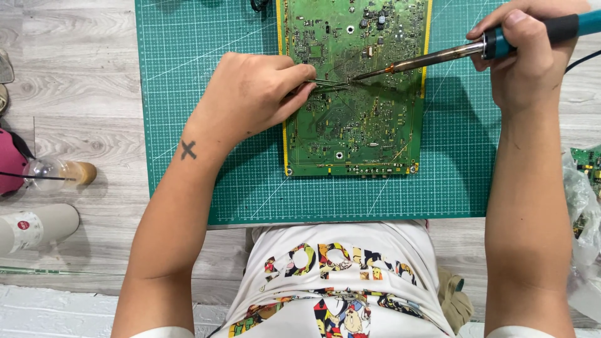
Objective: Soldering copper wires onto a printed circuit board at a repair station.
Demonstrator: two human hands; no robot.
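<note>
A: What does each hand have?

B: The right hand (523, 53) is wrapped around the teal-and-black handle of a soldering iron with a long metal shaft (438, 57), whose tip comes down near the middle of the large green printed circuit board (354, 119). The left hand (253, 94) pinches a pair of thin metal tweezers (328, 83), thumb and forefinger closed on them, with their points meeting the iron's tip at the same spot.

A: And the board itself?

B: It lies flat on the green gridded cutting mat (188, 125), which sits on the pale wood-grain tabletop (75, 100). The left palm rests partly on the board's left edge.

A: How would this step be done well?

B: Judging from the pose, the person should keep that left palm planted so the tweezers do not shake, touch the tip only to the joint, and avoid the crowded small parts around it. Whatever sits between the tweezer points is too small to make out. The iron's cord (582, 61) trails right, so it should stay slack and not tug the handle.
</note>
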